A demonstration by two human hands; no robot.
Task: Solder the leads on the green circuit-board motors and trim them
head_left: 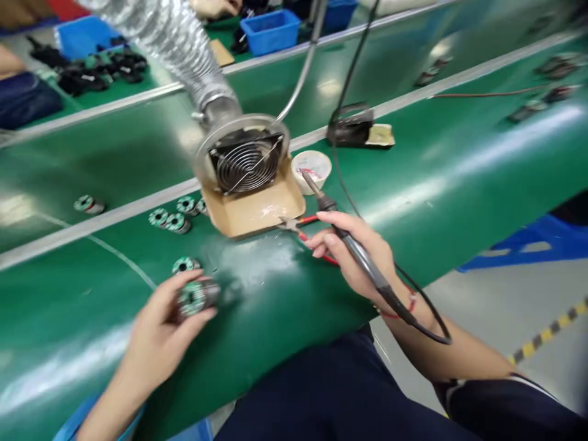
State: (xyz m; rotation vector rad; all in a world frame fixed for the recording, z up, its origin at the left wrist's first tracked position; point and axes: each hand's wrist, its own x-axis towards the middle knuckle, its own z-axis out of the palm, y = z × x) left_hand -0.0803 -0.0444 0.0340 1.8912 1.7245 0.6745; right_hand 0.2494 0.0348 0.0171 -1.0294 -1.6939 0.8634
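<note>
My left hand (160, 331) grips a small cylindrical motor part (197, 296) with a green ring-shaped end facing me. Just beyond it another such part (185, 265) stands on the green bench, partly hidden by my fingers. A soldering iron (356, 248) rests in my right hand (353, 251), its metal tip pointing up and left towards a round white tub (312, 168). Beneath that hand lie red-handled pliers (291, 225), jaws against the edge of a tan tray (250, 223). More green-ended parts (177, 222) are grouped left of the tray.
A fume fan (248, 165) on a silver flexible duct (169, 49) hangs over the tray. A dark iron stand (351, 127) is at the back. The iron's black cable (337, 147) loops past my right forearm. Blue bins (271, 32) and a person's sleeve (27, 101) appear across the bench.
</note>
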